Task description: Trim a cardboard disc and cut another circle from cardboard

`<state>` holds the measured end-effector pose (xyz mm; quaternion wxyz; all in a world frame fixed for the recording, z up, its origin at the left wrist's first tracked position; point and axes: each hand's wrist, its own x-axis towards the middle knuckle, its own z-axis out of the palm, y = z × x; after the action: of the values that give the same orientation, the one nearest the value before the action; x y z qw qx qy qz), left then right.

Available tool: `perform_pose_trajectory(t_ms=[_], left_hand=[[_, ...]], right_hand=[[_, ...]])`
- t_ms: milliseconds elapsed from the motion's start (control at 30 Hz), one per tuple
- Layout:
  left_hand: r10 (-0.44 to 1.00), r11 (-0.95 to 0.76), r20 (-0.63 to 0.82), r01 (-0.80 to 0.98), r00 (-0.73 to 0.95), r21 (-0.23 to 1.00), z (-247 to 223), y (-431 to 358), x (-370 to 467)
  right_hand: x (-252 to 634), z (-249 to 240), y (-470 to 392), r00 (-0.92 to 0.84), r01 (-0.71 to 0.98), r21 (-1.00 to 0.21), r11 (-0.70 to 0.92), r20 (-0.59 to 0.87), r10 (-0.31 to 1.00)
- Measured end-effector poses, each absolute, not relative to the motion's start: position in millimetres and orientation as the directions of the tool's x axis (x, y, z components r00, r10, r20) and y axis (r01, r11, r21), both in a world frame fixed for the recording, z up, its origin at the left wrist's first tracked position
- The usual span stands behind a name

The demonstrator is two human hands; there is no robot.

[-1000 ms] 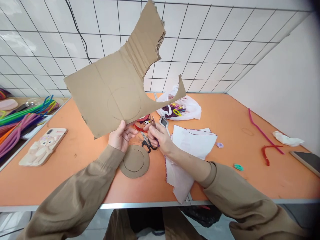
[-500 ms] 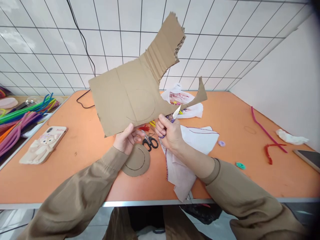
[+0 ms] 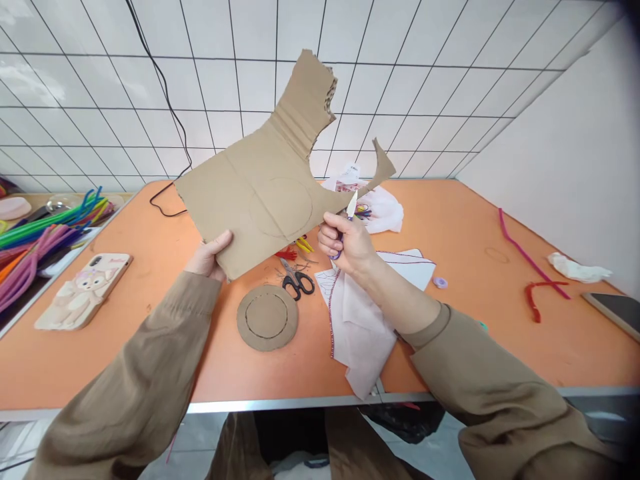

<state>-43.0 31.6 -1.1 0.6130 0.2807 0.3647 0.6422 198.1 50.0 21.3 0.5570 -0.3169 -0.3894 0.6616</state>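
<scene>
A large piece of brown cardboard (image 3: 220,207) is held up above the table, with a drawn oval on its face and a curved cut-out on its right side. My left hand (image 3: 210,257) is closed on its lower left corner, thumb in front and fingers behind. My right hand (image 3: 347,243) is closed around scissors (image 3: 353,205) with purple handles, their pointed blades upward in front of the cardboard's narrow right strip. Below lies a round cardboard disc (image 3: 267,319) with a circle marked inside its rim. Black-handled scissors (image 3: 299,283) rest beside it.
White cloth (image 3: 363,333) with dark red edging lies under my right forearm. Behind is a white plastic bag (image 3: 387,210). A phone in a cartoon case (image 3: 85,291) and colourful pipe cleaners (image 3: 45,233) are at left; a magenta pipe cleaner (image 3: 530,250) and another phone (image 3: 613,312) at right.
My left hand has shifted left along the cardboard's lower edge to its corner. The cardboard has come lower and slightly left, and the round disc is now fully uncovered.
</scene>
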Motion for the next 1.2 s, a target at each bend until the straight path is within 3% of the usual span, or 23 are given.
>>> perform_pose_trajectory(t_ms=[233,400,867,1200], left_hand=[[0.978,-0.099,-0.034,-0.602,-0.205,0.793,7,32,-44],[0.963,-0.08,-0.091,-0.593,-0.252,0.801,16,28,-46],[0.968,-0.06,-0.112,-0.638,-0.226,0.767,9,27,-37],[0.965,0.007,-0.173,-0.643,-0.195,0.766,5,25,-34]], right_hand=[[198,16,43,-0.426,-0.139,-0.975,-0.172,-0.098,0.899],[200,19,37,-0.578,0.077,-0.993,-0.092,-0.119,0.807],[196,23,33,-0.541,0.07,-0.997,-0.026,-0.059,0.839],[198,18,38,-0.573,0.093,-0.993,-0.076,-0.116,0.811]])
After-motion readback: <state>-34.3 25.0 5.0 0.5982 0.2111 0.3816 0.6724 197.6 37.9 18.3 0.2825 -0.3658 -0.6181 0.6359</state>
